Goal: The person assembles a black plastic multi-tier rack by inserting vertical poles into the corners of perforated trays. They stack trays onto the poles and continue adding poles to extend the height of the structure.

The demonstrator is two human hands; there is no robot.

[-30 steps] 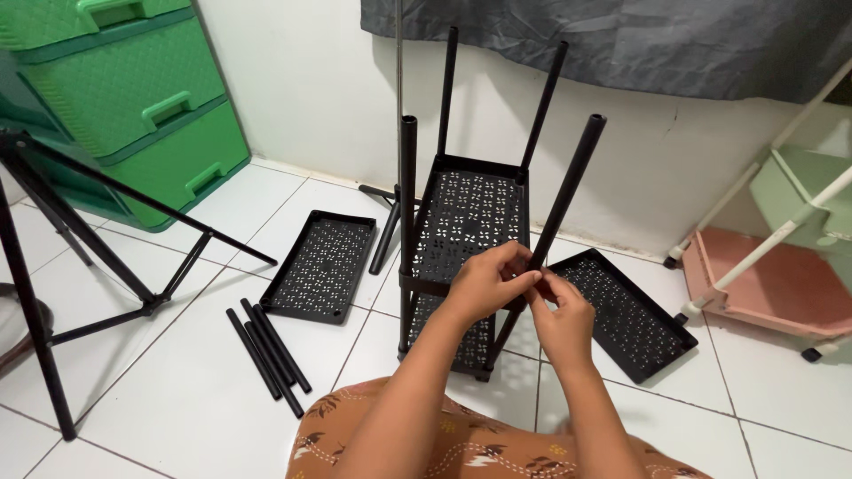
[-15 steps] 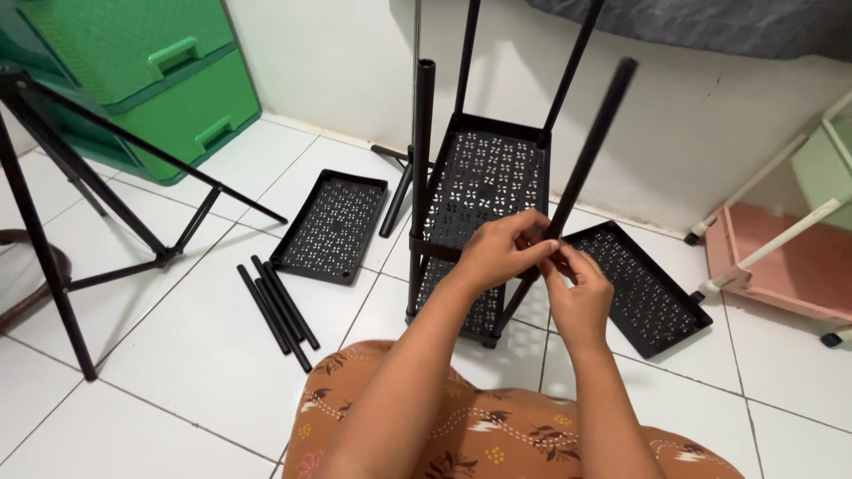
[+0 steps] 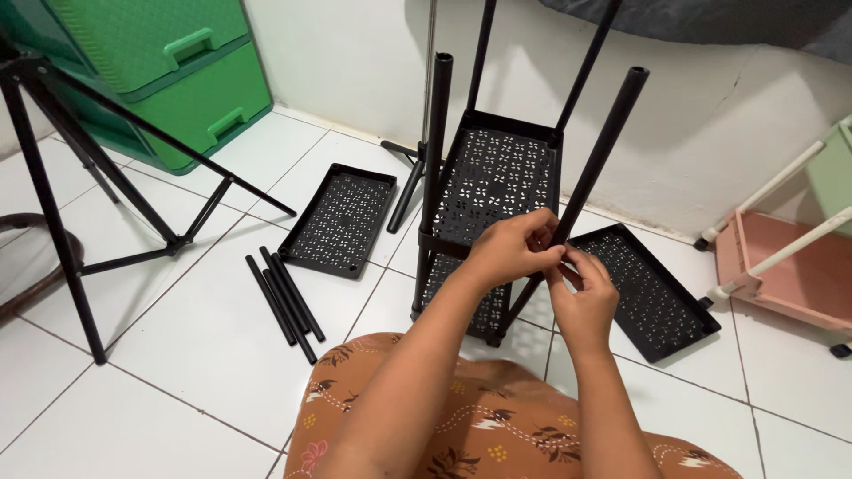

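While pinching pole (image 3: 596,160) with left hand (image 3: 510,253) and right hand (image 3: 584,300): likely light, stiff, slick (grip low, near rack (image 3: 493,191)).

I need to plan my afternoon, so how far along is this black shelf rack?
Done: two perforated trays are joined on the rack, with four poles standing up from it. In hand: the left hand and right hand grip the front right pole. Left: two loose trays, one on the left and one on the right, and spare poles lie on the floor.
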